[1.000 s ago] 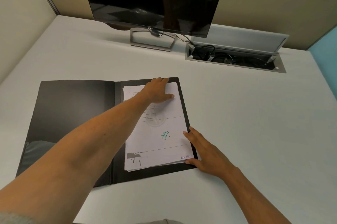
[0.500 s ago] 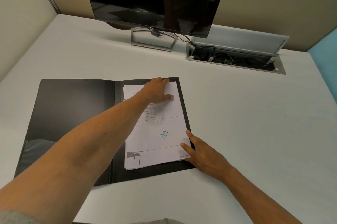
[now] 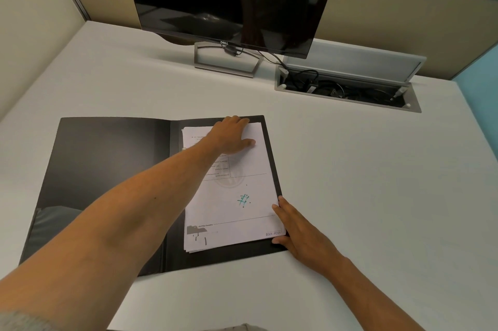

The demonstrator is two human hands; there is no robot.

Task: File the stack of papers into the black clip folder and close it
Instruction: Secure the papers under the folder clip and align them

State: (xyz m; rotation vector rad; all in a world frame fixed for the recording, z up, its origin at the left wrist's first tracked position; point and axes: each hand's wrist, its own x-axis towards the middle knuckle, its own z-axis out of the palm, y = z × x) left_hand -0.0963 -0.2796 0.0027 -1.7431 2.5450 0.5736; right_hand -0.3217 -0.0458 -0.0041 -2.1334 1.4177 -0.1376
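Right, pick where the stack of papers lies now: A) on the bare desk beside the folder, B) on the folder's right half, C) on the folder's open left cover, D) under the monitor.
B: the stack of papers lies on the right half of the open black clip folder, both hands resting on it.

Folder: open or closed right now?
Open. The folder lies spread flat on the desk, left cover bare, papers on the right half under the left hand; the right hand is at its right edge.

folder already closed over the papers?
No. The black clip folder lies open flat on the desk, with the stack of papers exposed on its right half under the left hand.
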